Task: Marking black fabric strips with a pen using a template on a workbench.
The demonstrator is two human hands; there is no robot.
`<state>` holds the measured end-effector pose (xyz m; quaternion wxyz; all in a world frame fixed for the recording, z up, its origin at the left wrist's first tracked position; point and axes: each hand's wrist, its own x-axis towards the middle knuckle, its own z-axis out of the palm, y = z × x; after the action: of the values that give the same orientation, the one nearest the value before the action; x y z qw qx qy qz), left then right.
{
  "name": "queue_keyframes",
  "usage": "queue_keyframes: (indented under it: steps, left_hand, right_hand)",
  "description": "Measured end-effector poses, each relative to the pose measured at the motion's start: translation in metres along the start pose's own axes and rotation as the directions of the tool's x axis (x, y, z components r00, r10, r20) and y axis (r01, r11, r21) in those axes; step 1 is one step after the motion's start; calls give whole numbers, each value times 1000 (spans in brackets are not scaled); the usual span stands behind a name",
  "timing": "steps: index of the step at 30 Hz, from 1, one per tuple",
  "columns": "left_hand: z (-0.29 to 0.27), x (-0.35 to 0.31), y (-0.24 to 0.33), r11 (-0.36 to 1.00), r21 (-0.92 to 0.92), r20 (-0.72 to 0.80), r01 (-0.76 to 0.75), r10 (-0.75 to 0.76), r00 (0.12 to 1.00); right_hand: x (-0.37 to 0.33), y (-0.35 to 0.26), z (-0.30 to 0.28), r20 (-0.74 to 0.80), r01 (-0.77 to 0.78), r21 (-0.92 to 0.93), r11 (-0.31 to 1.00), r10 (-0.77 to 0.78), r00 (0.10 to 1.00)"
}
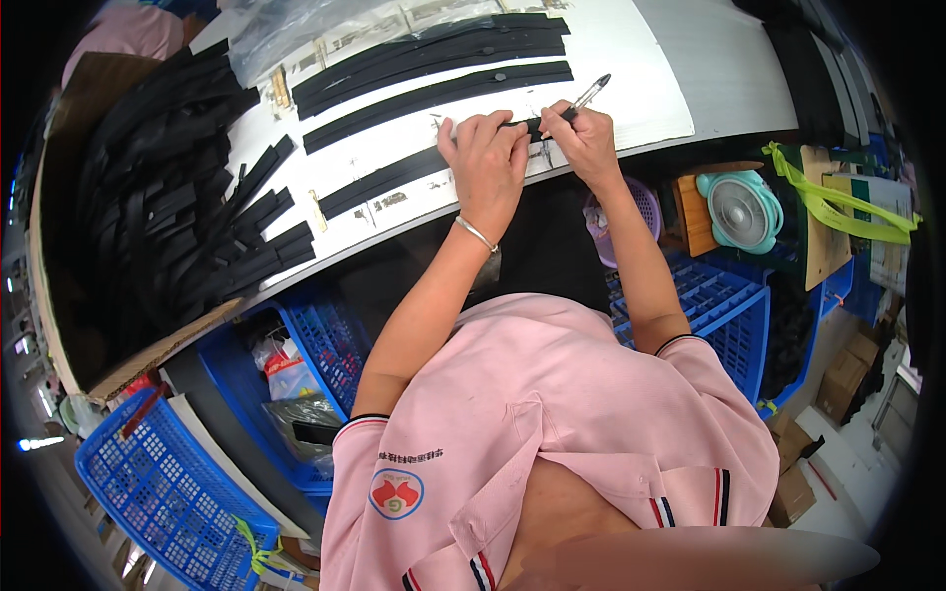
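Flat black strip (384, 184) held by curled left hand (483, 163), pen (592, 92) by curled right hand (587, 145). White surface (631, 59) neighboured by baskets (158, 483).

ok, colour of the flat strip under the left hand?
Flat strip: black, clearest in the head view.

A broad, flat, white-topped worktable (645, 64) spread from ten to one o'clock, and a smooth grey surface (739, 74) adjoined it toward two. Between two and three o'clock was a round, teal-rimmed fan (744, 212), with an orange-brown wooden panel (695, 217) just beside it. A blue openwork plastic crate (741, 340) sat at three o'clock; farther out, toward four, a brown cardboard box (849, 372) rested near the pale grey floor (849, 463). At eight o'clock stood a blue lattice-sided plastic basket (163, 478), and beyond it a bright white light (39, 444) glowed near the dark rim.
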<state>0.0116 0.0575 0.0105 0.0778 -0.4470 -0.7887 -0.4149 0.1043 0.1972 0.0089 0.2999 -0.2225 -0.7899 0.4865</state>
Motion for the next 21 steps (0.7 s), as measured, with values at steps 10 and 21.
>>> queue_keyframes:
  steps: [10, 21]
  left_hand:
    - [-26, 3, 14, 999, -42, 92, -17, 21, 996]
    - [-253, 35, 161, 445, -873, -39, -200, 344, 938]
  right_hand:
    - [-5, -1, -2, -29, -93, 219, 971, 101, 994]
    - [0, -6, 3, -116, -53, 198, 979, 77, 990]
